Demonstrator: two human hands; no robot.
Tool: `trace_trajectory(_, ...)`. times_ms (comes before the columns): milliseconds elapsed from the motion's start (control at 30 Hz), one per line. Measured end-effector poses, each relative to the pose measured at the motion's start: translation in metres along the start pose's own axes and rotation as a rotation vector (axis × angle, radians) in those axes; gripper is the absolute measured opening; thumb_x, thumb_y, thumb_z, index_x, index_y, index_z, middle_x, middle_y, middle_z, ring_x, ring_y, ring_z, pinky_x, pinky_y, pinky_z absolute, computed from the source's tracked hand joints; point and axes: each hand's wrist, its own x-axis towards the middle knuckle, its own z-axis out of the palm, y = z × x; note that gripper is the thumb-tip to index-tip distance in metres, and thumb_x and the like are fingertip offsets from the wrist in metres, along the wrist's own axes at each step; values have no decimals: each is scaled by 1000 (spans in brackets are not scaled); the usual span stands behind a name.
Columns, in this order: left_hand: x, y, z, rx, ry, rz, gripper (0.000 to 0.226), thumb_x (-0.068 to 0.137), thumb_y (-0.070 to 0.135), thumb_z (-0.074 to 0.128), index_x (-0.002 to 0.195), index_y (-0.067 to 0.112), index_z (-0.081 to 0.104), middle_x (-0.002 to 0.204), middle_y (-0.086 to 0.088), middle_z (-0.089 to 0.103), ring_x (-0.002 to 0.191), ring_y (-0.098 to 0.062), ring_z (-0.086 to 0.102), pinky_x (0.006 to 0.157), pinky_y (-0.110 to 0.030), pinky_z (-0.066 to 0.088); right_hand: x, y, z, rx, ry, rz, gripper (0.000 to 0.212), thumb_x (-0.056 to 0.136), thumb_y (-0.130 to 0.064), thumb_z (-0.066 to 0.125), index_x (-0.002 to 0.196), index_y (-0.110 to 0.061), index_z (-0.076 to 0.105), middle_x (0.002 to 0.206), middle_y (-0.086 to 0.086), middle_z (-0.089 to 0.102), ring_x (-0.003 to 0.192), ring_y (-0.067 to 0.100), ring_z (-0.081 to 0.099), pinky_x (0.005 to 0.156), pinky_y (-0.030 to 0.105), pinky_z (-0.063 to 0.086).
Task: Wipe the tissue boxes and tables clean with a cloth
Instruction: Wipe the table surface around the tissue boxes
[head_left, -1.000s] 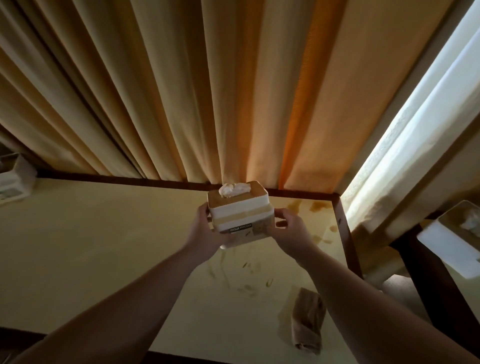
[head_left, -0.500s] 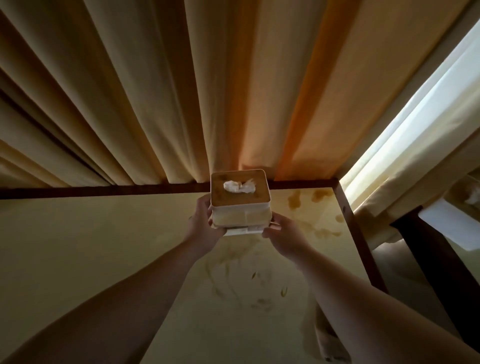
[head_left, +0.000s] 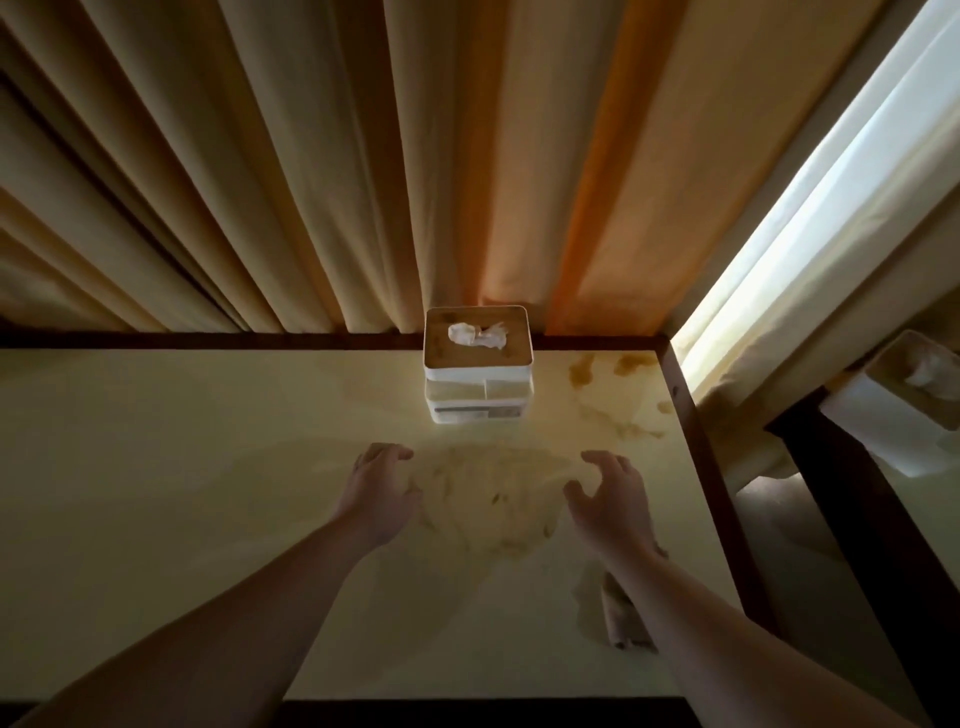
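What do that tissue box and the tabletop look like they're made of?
The tissue box looks like smooth white plastic with a brown lid, perhaps wood or bamboo: matte and warm-toned, though the grain is too dim to confirm. The table seems to have a glossy cream laminate or lacquered top, since it shows soft reflections and brown stains sit on its surface, with a dark wood-like border.

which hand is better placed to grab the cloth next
Right. The cloth lies on the table just under the right forearm, near the right hand. The left hand is across the stains, farther away. Both hold nothing.
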Motion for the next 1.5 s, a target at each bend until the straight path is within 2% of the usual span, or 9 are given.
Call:
trace_trajectory(233, -63, -36, 9, 64, -34, 95, 116, 56, 73, 68, 151, 12, 42, 152, -3, 45, 140, -25, 37, 115, -35, 32, -71, 80, 8, -391, 100, -183, 58, 97, -38, 66, 148, -12, 55, 155, 10, 51, 147, 30, 40, 122, 47, 39)
trace_trajectory(367, -59, -55, 7, 223, -60, 168, 134, 54, 92, 60, 160, 16, 28, 164, -2, 31, 152, -23, 24, 125, -46, 19, -86, 82, 17, -536, -60, -123, 82, 106, -60, 28, 168, -10, 7, 176, 8, 7, 163, 24, 2, 132, 40, 1)
trace_trajectory(533, -46, -80, -11, 390, -128, 195, 146, 52, 107, 40, 165, 20, 10, 172, 7, -3, 158, -13, -9, 127, -49, -6, -60, 66, 28, -580, -157, -167, 105, 86, -80, -20, 165, -10, -14, 174, 8, -18, 159, 22, -19, 130, 41, -11)
trace_trajectory(700, -49, -85, -10, 497, -130, 210, 146, 54, 110, 31, 164, 23, -9, 170, 9, -20, 155, -11, -23, 127, -48, -8, -14, 12, 75, -578, -206, -262, 102, 90, -77, -16, 165, -7, -13, 175, 12, -13, 161, 25, -18, 131, 44, -10)
trace_trajectory(933, -50, -81, -11, 465, -107, 208, 148, 52, 109, 36, 165, 23, -7, 171, 9, -17, 156, -12, -19, 128, -48, -5, -66, -30, 115, -625, -367, -464, 99, 89, -74, -20, 166, -13, -10, 174, 5, -15, 158, 18, -24, 131, 43, -10)
trace_trajectory(1067, -50, -83, -12, 432, -113, 222, 146, 53, 108, 35, 165, 24, -7, 170, 11, -20, 155, -11, -22, 128, -47, -7, -87, 17, 77, -660, -346, -368, 98, 86, -78, -25, 162, -16, -20, 169, -1, -29, 156, 15, -32, 130, 39, -12)
trace_trajectory(1200, -49, -84, -13, 397, -96, 239, 146, 53, 109, 34, 165, 23, -5, 169, 11, -20, 154, -8, -23, 127, -46, -8, -37, 26, 61, -663, -233, -246, 98, 89, -75, -21, 164, -13, -17, 173, 6, -22, 156, 16, -29, 130, 38, -14)
trace_trajectory(1367, -48, -97, -9, 224, -17, 282, 138, 64, 104, 36, 165, 14, 12, 172, 0, 12, 159, -12, 2, 129, -44, -1, 14, -40, 111, -589, -195, -289, 98, 95, -74, -3, 167, -8, 1, 176, 11, -2, 163, 25, -6, 132, 46, -4)
trace_trajectory(1500, -43, -111, -3, 116, 47, 306, 102, 83, 70, 45, 161, 7, 27, 165, -11, 32, 155, -23, 24, 128, -46, 10, -33, -68, 152, -571, -355, -525, 99, 96, -76, -8, 168, -11, 12, 176, 9, 6, 163, 24, -3, 131, 45, -6)
